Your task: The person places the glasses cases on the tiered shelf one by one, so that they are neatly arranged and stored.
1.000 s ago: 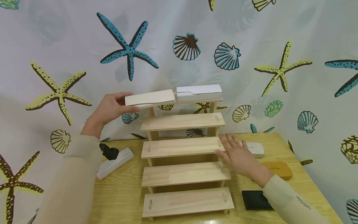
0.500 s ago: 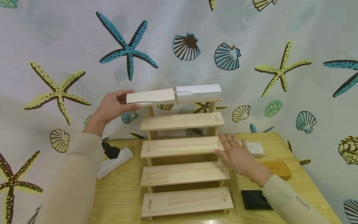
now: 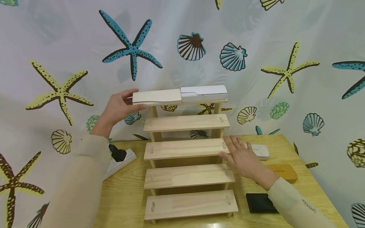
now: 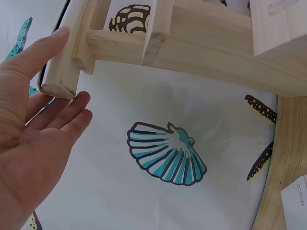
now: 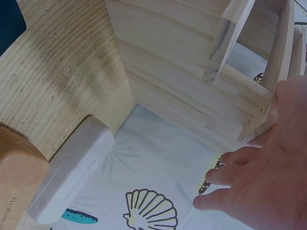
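Observation:
A cream glasses case lies on the left half of the top tier of a stepped wooden rack. My left hand grips its left end, thumb in front and fingers behind. In the left wrist view, the thumb rests along the case and the fingers curl by its end. A white glasses case with a flap lid sits on the right half, end to end with the cream one. My right hand rests on the right end of the middle tier, fingers straight and spread.
Right of the rack, a pale case, an orange case and a dark flat case lie on the wooden table. At the left is a white box with a black object. A patterned curtain hangs behind.
My left hand has slid the cream case to the right along the top tier, closing the gap to the white case. My right hand has stayed on the middle tier.

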### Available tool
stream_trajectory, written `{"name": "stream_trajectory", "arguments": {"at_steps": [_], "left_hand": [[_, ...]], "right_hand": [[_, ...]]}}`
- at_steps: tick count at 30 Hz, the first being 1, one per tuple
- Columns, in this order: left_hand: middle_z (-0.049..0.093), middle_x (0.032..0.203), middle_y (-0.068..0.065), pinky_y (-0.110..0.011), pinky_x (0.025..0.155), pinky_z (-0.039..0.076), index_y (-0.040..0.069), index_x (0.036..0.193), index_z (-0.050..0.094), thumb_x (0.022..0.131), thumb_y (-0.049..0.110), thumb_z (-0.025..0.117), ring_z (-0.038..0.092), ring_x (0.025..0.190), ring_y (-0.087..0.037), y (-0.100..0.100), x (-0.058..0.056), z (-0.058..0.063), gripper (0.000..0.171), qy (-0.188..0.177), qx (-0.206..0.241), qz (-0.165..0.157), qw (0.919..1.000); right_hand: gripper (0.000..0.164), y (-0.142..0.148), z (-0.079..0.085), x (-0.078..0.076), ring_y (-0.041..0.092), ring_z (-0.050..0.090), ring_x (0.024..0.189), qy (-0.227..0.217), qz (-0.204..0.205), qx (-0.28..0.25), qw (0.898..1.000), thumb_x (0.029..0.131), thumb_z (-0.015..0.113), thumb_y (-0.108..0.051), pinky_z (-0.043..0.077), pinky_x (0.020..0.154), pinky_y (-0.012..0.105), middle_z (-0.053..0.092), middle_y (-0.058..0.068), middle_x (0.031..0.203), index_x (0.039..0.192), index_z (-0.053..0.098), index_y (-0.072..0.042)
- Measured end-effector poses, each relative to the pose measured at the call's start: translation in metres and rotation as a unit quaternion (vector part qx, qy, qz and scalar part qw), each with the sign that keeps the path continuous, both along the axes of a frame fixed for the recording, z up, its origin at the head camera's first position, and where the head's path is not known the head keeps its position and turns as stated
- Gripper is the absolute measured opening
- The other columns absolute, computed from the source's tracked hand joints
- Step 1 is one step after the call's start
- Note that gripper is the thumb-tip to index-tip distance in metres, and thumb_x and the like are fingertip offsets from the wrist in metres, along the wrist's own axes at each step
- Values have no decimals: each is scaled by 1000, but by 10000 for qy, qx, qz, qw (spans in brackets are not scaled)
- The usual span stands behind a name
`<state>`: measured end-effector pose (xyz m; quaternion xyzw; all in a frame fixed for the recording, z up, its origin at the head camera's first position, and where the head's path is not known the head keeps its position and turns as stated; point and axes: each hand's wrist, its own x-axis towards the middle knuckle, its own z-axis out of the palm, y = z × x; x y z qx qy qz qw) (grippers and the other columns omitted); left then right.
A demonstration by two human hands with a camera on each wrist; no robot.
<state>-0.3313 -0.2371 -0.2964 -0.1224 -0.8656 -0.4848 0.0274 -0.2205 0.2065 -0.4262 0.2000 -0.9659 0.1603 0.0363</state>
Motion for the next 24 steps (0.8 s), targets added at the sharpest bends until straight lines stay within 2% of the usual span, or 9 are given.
{"name": "stream_trajectory", "arguments": {"at_steps": [4, 10, 16, 22, 24], "left_hand": [[49, 160, -21, -12, 85, 54, 8, 165, 34, 95, 26, 80, 54, 144, -38, 1, -1, 0, 86, 66, -117, 15, 9999], [49, 160, -22, -30, 101, 57, 7, 165, 33, 95, 26, 80, 55, 143, -39, 3, -3, -1, 86, 152, -284, 51, 9995], [49, 160, -22, -23, 96, 56, 7, 165, 32, 95, 26, 80, 55, 143, -39, 11, -6, -2, 87, 169, -246, -14, 9996], [49, 160, -22, -49, 112, 51, 8, 166, 31, 96, 29, 80, 54, 144, -38, 17, -6, -1, 88, 94, -239, 67, 9996], [49, 159, -22, -53, 113, 49, 8, 166, 31, 95, 30, 80, 54, 144, -38, 19, -6, -1, 89, 89, -234, 98, 9996]], "right_hand": [[76, 1, -1, -1, 53, 23, 158, 25, -22, 30, 10000, 112, 41, -51, 17, 119, 81, 25, 29, 170, 168, 21, -4], [76, 0, -3, -1, 53, 23, 158, 23, -25, 28, 10000, 112, 41, -51, 17, 119, 81, 25, 29, 170, 168, 20, -4], [76, 0, -3, 0, 53, 23, 158, -37, -36, 54, 10000, 113, 40, -52, 18, 119, 81, 24, 30, 170, 169, 20, -5], [75, 0, -2, 0, 53, 23, 158, 10, -36, 81, 10000, 113, 41, -51, 18, 119, 81, 24, 30, 170, 168, 21, -4], [75, 0, -1, 0, 53, 23, 158, 13, -35, 71, 10000, 113, 41, -50, 18, 119, 81, 24, 30, 170, 168, 21, -4]]}}
